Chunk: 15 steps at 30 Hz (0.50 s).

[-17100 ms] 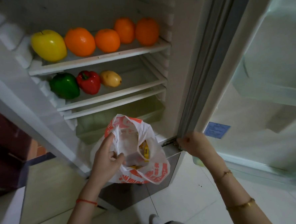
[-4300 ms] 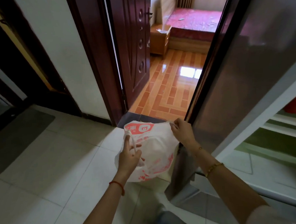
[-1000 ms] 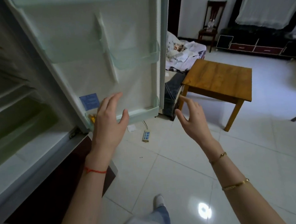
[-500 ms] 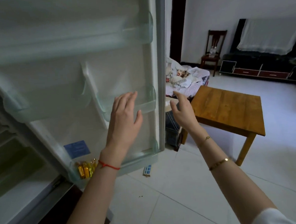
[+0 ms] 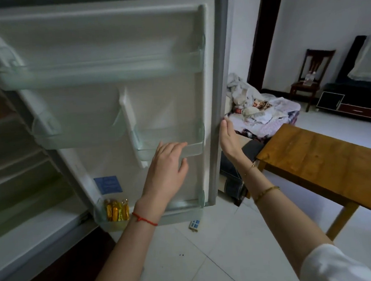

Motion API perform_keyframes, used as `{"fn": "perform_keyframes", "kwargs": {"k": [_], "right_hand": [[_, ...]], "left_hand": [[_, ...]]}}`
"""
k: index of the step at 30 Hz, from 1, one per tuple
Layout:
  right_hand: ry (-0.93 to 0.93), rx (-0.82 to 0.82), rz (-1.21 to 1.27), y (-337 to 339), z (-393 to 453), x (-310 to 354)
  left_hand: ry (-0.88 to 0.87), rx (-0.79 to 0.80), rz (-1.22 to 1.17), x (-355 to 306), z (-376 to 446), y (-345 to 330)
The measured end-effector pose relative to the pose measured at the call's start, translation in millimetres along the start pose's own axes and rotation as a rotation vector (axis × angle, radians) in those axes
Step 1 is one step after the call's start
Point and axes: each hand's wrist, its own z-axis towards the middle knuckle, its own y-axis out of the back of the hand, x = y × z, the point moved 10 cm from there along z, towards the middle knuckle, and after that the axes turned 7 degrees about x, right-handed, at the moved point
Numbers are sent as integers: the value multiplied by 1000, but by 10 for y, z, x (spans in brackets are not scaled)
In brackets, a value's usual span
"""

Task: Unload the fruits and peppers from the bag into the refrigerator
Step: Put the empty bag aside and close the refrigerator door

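Both hands bare, fingers straight: left hand [image 5: 167, 163] at white refrigerator door's [image 5: 104, 102] clear plastic bin [image 5: 193, 147], right hand [image 5: 229, 138] apparently touching its three-o'clock edge. Pinch risk on closing.

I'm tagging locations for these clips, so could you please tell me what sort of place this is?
Most likely a home's living area: an open refrigerator door stands beside a wooden table, with a chair and a low dark cabinet against the far wall.
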Motion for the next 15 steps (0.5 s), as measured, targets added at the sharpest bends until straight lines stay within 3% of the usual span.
{"fn": "perform_keyframes", "kwargs": {"k": [7,15], "right_hand": [[75,30,47,119,-200,14],[161,77,70,296,-881,30]], "left_hand": [[100,-45,58,-211,-278,-47],[57,-121,12,-1037,-762,-200]]}}
